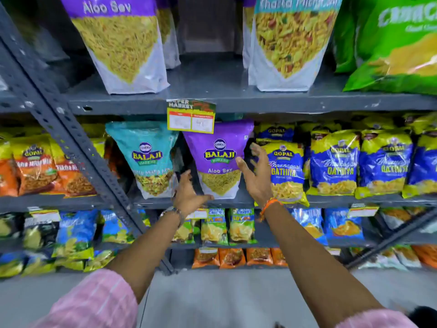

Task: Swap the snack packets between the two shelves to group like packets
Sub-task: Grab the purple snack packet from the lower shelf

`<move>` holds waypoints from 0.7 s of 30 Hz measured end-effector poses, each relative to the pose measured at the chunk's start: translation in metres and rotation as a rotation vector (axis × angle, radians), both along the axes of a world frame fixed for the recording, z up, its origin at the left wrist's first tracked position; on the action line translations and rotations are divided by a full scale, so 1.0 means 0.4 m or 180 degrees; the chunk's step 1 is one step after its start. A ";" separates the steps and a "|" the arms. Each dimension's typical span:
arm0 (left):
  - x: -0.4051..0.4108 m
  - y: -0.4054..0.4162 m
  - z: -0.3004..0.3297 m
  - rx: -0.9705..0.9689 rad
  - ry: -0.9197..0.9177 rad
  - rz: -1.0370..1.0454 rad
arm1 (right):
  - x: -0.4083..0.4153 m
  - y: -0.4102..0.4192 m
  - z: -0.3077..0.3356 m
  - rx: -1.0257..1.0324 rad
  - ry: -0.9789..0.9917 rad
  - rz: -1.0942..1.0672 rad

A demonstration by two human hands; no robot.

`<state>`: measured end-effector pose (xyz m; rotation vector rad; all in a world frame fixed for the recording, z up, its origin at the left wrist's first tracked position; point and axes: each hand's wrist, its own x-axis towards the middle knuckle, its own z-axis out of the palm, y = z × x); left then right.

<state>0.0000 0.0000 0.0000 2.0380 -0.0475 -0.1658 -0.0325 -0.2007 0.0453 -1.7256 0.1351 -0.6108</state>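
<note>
A purple Balaji Aloo Sev packet (218,147) stands upright on the middle shelf (236,201), beside a teal Balaji Khatta Mitha Mix packet (144,157) on its left. On the upper shelf (236,100) stand a larger purple Aloo Sev packet (118,41) and a teal Khatta Mitha packet (290,39). My left hand (189,194) is open by the purple packet's lower left corner. My right hand (256,171) is open, fingers spread, at its right edge. Neither hand grips the packet.
Blue and yellow Gopal Gathiya packets (333,162) fill the middle shelf to the right, orange Gopal packets (35,166) to the left. A yellow price tag (191,117) hangs from the upper shelf. A slanted grey upright (71,129) crosses left. A green bag (397,43) sits upper right.
</note>
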 end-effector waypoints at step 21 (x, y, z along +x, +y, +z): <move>0.011 -0.037 -0.066 0.0183 -0.0361 0.0060 | 0.043 -0.042 -0.017 0.0617 0.0492 0.0510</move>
